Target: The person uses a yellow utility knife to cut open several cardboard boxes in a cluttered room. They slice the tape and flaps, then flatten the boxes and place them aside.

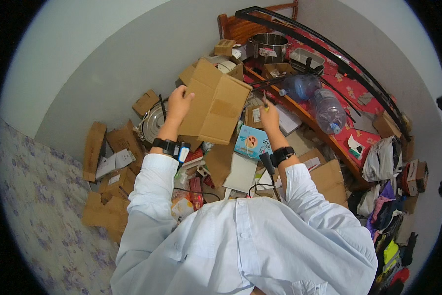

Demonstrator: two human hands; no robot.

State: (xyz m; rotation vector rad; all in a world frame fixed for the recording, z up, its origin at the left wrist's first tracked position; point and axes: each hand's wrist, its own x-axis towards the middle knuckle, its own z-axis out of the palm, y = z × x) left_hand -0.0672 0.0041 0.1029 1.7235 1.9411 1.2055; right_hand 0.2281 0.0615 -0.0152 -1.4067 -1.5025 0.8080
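Note:
My left hand (180,103) grips the left edge of a brown cardboard box (217,105), which is tilted and looks flattened or partly folded. My right hand (270,115) is closed around a small tool (265,99) with a yellowish handle part, its thin tip pointing away from me; its exact kind is too small to tell. The tool is to the right of the cardboard, apart from it. Below my right hand lies a light-blue printed box (251,142). Both wrists carry black straps.
Cardboard boxes (119,182) and packaging are heaped around me. A steel pot (268,48), clear plastic bottles (328,108) and a long black frame (327,40) are on or over a wooden bed with a red cover (357,86). A pot lid (153,123) lies left.

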